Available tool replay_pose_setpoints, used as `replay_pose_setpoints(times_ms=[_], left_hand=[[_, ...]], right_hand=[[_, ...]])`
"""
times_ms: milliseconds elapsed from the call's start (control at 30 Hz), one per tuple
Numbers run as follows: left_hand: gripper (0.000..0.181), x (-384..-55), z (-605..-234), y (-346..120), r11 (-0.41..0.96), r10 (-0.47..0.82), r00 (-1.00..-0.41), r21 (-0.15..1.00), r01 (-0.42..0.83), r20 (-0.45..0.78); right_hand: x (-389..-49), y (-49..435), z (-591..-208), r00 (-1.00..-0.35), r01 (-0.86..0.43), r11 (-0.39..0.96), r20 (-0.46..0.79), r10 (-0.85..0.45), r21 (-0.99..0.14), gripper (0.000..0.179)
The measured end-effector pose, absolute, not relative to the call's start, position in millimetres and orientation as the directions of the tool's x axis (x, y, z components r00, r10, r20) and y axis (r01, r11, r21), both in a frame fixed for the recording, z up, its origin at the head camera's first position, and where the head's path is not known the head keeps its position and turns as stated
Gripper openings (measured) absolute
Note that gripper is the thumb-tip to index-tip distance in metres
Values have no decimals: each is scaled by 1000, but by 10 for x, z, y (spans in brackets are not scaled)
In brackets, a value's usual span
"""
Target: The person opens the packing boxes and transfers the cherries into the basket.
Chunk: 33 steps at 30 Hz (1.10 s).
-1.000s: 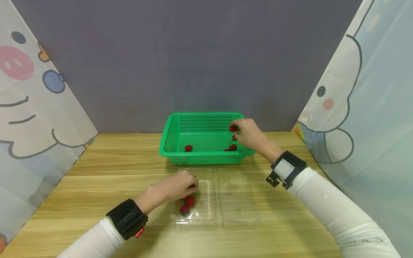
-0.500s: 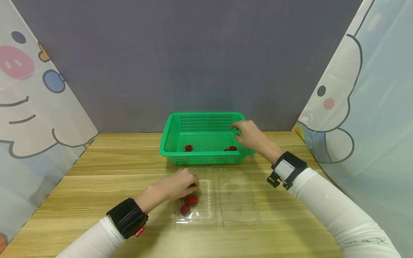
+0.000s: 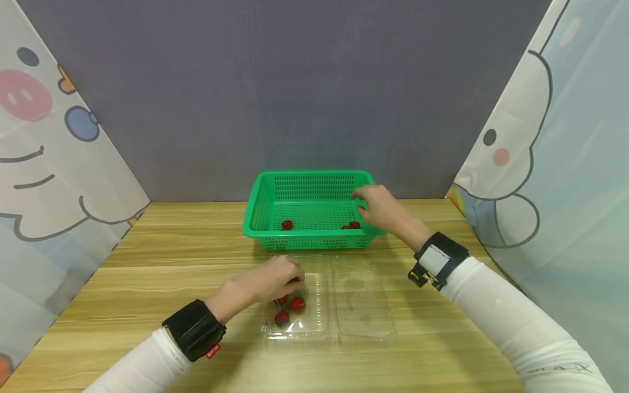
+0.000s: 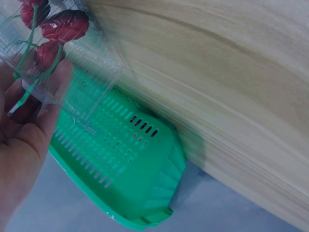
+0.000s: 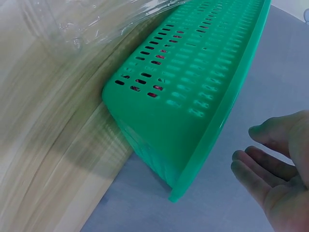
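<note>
A clear plastic clamshell box (image 3: pixel 314 327) lies open on the table. Several red cherries (image 3: pixel 297 304) with green stems sit in its left half. My left hand (image 3: pixel 272 279) is over the back of that half, fingers curled down. In the left wrist view a cherry (image 4: pixel 50 55) is right at its fingertips and green stems (image 4: pixel 26 94) run between fingers and thumb. My right hand (image 3: pixel 380 207) hovers over the right end of a green plastic basket (image 3: pixel 316 240), thumb and fingers apart with nothing between them. More cherries (image 3: pixel 287 225) lie in the basket, partly hidden by its front wall.
The basket stands at the back of the wooden table (image 3: pixel 187 234), in front of a grey wall (image 3: pixel 314 98). The box's transparent lid half (image 3: pixel 366 305) lies flat to the right. Cartoon-printed curtains (image 3: pixel 565 164) border both sides.
My right hand has let go of its cherries into the basket and its fingers have spread. In the box one cherry has shifted slightly right. My left hand has barely moved.
</note>
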<state>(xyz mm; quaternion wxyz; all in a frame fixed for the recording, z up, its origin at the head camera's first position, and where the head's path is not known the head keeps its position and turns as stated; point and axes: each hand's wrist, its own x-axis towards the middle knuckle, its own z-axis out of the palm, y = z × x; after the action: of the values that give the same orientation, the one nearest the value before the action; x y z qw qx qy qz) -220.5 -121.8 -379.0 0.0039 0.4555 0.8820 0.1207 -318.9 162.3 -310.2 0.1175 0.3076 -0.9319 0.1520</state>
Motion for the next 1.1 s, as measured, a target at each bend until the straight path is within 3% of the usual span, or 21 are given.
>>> replay_pose_setpoints(times_ms=[733, 1100], left_hand=[[6, -2240, -3606, -1254, 543, 789, -583, 225, 809, 193], [7, -2265, -3541, -1275, 509, 773, -545, 194, 838, 324]], right_hand=[[-2979, 1493, -3157, -704, -694, 705, 343, -622, -144, 23], [-2841, 1438, -3221, -665, -728, 674, 368, -650, -124, 21]])
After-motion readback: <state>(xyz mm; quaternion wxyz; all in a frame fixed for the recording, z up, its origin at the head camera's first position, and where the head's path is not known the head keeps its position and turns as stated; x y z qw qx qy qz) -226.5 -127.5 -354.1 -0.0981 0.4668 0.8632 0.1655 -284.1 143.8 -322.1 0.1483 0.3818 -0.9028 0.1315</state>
